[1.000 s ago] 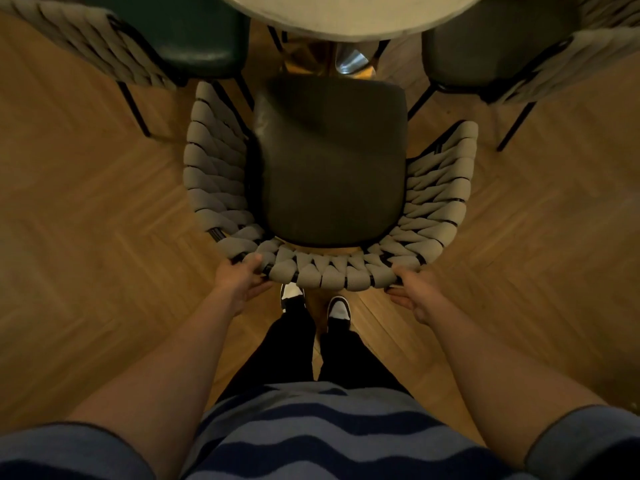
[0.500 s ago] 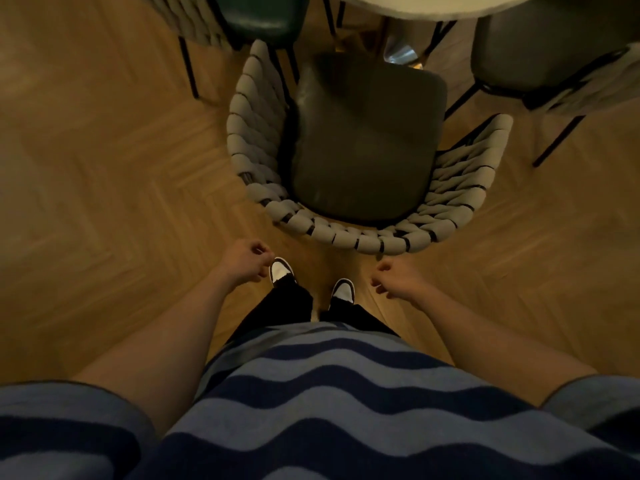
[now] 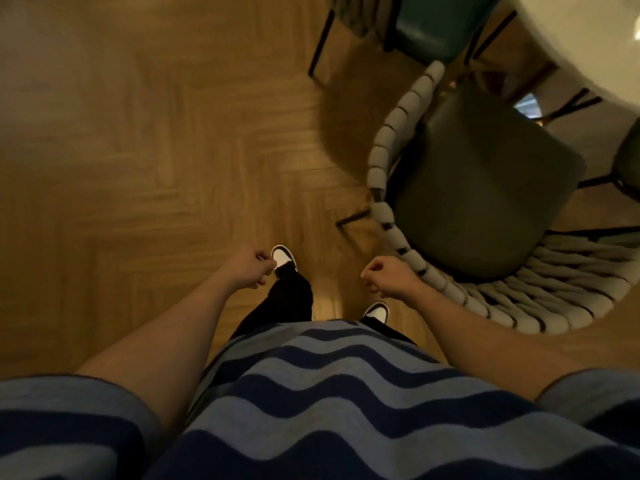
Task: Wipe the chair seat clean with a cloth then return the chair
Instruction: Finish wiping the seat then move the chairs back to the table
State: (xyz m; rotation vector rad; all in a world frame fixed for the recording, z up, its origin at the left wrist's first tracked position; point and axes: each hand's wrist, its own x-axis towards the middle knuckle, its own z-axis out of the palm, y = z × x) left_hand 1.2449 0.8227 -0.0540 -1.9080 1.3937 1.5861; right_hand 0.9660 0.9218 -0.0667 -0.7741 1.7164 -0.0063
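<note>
The chair, with a dark seat [image 3: 485, 188] and a grey woven backrest [image 3: 540, 306], stands at the right, its front tucked toward the round pale table [image 3: 588, 46]. My left hand [image 3: 247, 268] and my right hand [image 3: 386, 277] hover over the wooden floor in front of me, fingers loosely curled, holding nothing. The right hand is just left of the woven backrest and not touching it. No cloth is in view.
A teal-seated chair [image 3: 440, 26] stands at the table near the top edge, and part of another dark chair [image 3: 628, 161] shows at the far right. Herringbone wooden floor [image 3: 138, 150] fills the left. My shoes [image 3: 282, 256] point forward.
Both hands have let go of the woven backrest and drawn back. My view has turned left, so the chair and table have shifted to the right of the frame.
</note>
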